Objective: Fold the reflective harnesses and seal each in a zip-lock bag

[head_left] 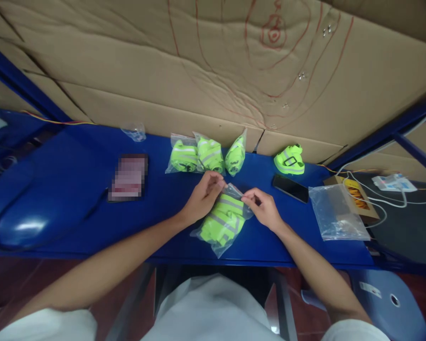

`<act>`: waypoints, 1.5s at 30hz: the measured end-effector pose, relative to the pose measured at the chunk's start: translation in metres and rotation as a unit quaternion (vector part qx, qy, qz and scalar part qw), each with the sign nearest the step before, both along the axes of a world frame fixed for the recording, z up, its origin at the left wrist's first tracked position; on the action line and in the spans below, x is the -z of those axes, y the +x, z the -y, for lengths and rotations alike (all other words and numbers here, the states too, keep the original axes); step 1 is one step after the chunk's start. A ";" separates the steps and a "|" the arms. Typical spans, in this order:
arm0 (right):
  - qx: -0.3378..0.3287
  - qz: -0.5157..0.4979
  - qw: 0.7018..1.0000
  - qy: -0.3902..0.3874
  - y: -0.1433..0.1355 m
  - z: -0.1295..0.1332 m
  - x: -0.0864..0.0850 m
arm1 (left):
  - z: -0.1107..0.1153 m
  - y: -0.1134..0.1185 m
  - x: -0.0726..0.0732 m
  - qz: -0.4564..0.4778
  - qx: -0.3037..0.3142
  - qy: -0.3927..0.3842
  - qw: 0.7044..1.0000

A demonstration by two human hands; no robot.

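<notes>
A clear plastic bag (224, 220) with a folded neon-yellow reflective strap inside lies near the front edge of the blue table. My left hand (205, 195) pinches the left corner of the bag's upper edge. At the right end of that same edge, the fingers of my right hand (262, 207) are closed on the plastic. Behind my hands, three more bagged yellow straps stand side by side, a left one (183, 156), a middle one (210, 155) and a right one (235, 155). An unbagged yellow strap (289, 159) with a black buckle sits farther right.
A black phone (290, 188) lies right of my right hand, beside flat clear bags (337, 212) and a cardboard box (357, 196) with white cables. On the left are a blurred-out device (128, 177) and crumpled plastic (137, 132). A cardboard wall (128, 71) rises behind.
</notes>
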State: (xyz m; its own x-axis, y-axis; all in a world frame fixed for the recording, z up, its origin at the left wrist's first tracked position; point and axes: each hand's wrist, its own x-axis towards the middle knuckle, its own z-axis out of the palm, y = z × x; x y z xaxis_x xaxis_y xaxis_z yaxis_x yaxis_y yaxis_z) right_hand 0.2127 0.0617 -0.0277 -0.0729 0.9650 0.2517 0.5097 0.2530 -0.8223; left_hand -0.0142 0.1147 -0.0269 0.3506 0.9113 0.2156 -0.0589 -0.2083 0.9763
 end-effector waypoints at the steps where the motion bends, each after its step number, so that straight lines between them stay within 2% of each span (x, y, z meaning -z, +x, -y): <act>1: 0.017 -0.005 1.000 0.013 0.002 -0.002 0.001 | 0.000 0.000 0.000 -0.006 0.014 -0.014 1.000; 4: 0.088 -0.021 0.994 0.053 0.011 -0.011 0.002 | 0.001 -0.004 -0.002 -0.081 0.070 -0.043 0.993; 7: 0.157 -0.019 0.982 0.100 0.023 -0.015 -0.004 | 0.005 -0.007 -0.003 -0.137 0.128 -0.042 0.981; 10: 0.214 0.071 0.951 0.210 0.017 -0.004 -0.008 | 0.007 -0.007 0.002 -0.128 0.105 -0.034 0.986; 12: 0.151 0.173 0.932 0.280 -0.001 0.010 -0.008 | 0.005 -0.003 0.007 -0.085 0.055 -0.047 0.994; 13: 0.057 0.226 0.928 0.291 -0.013 0.018 -0.007 | 0.005 0.000 0.009 -0.050 0.039 -0.059 0.996; 14: -0.045 0.274 0.919 0.281 -0.024 0.023 -0.005 | 0.004 0.002 0.011 -0.011 0.030 -0.068 0.997; 15: -0.097 0.312 0.908 0.262 -0.033 0.027 -0.004 | 0.004 0.004 0.011 0.027 0.031 -0.069 0.997; 16: -0.113 0.340 0.902 0.242 -0.039 0.029 -0.003 | 0.004 0.006 0.010 0.058 0.039 -0.065 0.995; 18: -0.067 0.362 0.906 0.208 -0.039 0.024 -0.002 | 0.008 0.007 0.005 0.082 0.064 -0.049 0.993; 22: 0.045 0.346 0.923 0.160 -0.010 0.006 -0.003 | 0.021 0.004 -0.004 0.018 0.110 -0.017 0.994; 24: 0.068 0.363 0.917 0.152 0.000 0.002 -0.003 | 0.026 0.002 -0.003 -0.017 0.124 0.024 0.992; 27: 0.077 0.413 0.897 0.134 0.001 -0.009 -0.005 | 0.028 0.001 0.001 -0.062 0.115 0.083 0.988; 32: 0.108 0.473 0.873 0.041 0.000 -0.043 -0.026 | 0.031 0.002 -0.002 -0.108 0.071 0.119 0.984; 35: 0.063 0.480 0.873 0.062 0.024 -0.042 -0.041 | 0.035 0.002 -0.004 -0.114 0.061 0.119 0.984; 37: 0.070 0.458 0.884 0.068 0.053 -0.031 -0.048 | 0.038 0.003 -0.003 -0.116 0.065 0.116 0.984; 40: 0.165 0.435 0.885 0.019 0.106 -0.021 -0.051 | 0.038 0.006 0.004 -0.120 0.075 0.118 0.983; 42: 0.239 0.423 0.874 0.004 0.136 -0.026 -0.051 | 0.037 0.008 0.008 -0.124 0.078 0.123 0.982; 45: 0.297 0.432 0.852 -0.011 0.154 -0.050 -0.046 | 0.033 0.011 0.011 -0.134 0.077 0.131 0.979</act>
